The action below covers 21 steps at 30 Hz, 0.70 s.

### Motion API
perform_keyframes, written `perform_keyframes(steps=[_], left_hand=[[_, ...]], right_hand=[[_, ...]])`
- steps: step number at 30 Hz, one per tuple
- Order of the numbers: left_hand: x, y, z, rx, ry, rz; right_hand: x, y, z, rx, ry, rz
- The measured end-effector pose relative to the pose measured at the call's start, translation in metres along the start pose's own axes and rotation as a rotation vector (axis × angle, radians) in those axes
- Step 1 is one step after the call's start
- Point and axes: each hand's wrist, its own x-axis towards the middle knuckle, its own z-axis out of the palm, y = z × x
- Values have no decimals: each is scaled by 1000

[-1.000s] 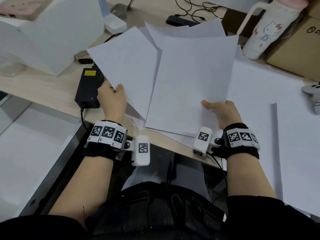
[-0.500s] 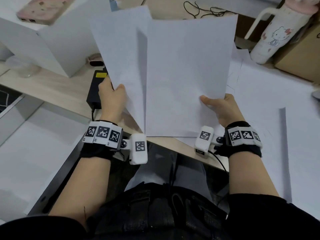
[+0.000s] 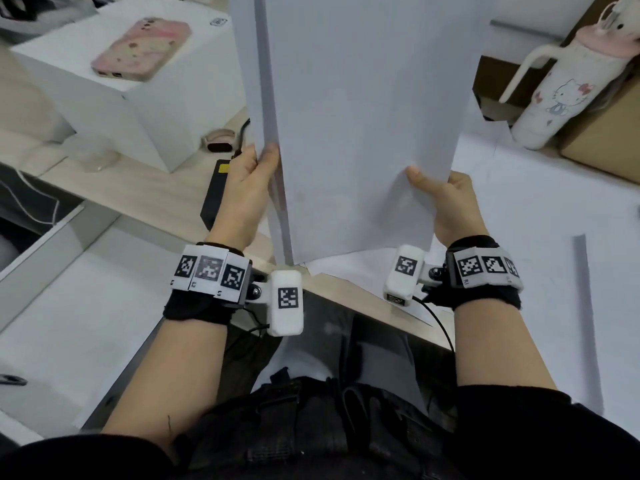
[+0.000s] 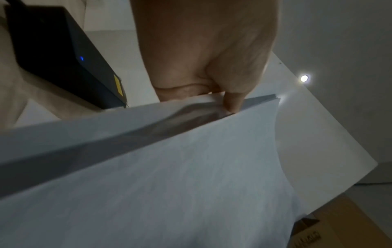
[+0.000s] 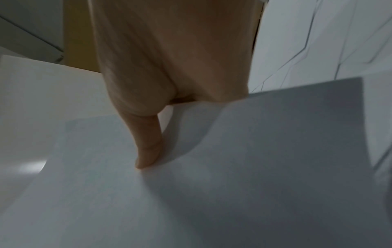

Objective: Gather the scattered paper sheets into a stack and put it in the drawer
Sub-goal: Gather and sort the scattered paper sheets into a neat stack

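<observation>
Both hands hold a stack of paper sheets point(image 3: 360, 133) upright above the near edge of the desk point(image 3: 145, 202). A second ago the sheets lay fanned and tilted over the desk; now they stand almost vertical, drawn together into one bundle, with only a narrow strip of a rear sheet showing at the left edge. The bundle rises between the hands and fills the middle of the head view, its bottom edge just above the desk edge.

The left hand point(image 3: 249, 188) grips the stack's left edge, thumb on the near side and fingers curled behind. The right hand point(image 3: 446, 206) grips the lower right edge, thumb pressed flat on the front sheet, its fingers hidden behind the paper.

More loose sheets point(image 3: 540, 216) lie on the desk to the right. A black power brick point(image 3: 214, 188) sits just beyond the left hand. A pink phone point(image 3: 142, 48) rests on a white box point(image 3: 145, 112) at far left, and a white bottle point(image 3: 554, 88) stands at far right.
</observation>
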Motion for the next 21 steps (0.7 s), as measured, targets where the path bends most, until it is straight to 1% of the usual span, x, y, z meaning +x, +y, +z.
perform_keyframes(steps=[2, 5, 7, 8, 12, 15, 17, 21], left_hand=[[-2, 3, 6, 8, 1, 31], [-5, 11, 17, -4, 31, 145], [-5, 15, 27, 30, 15, 222], [-5, 16, 32, 18, 1, 232], [-4, 13, 56, -48, -13, 240], [-3, 11, 72, -51, -47, 262], [-6, 8, 81, -61, -88, 240], [-10, -5, 92, -54, -124, 157]], right_hand=[[-4, -2, 0, 28, 24, -55], [-10, -8, -7, 77, 60, -151], [-13, -11, -14, 102, 87, -211], [-15, -13, -18, 117, 106, -236], [-21, -14, -37, 187, 167, -291], [-25, -13, -53, 232, 201, -293], [-27, -11, -64, 241, 224, -283], [-30, -3, -77, 268, 255, -254]])
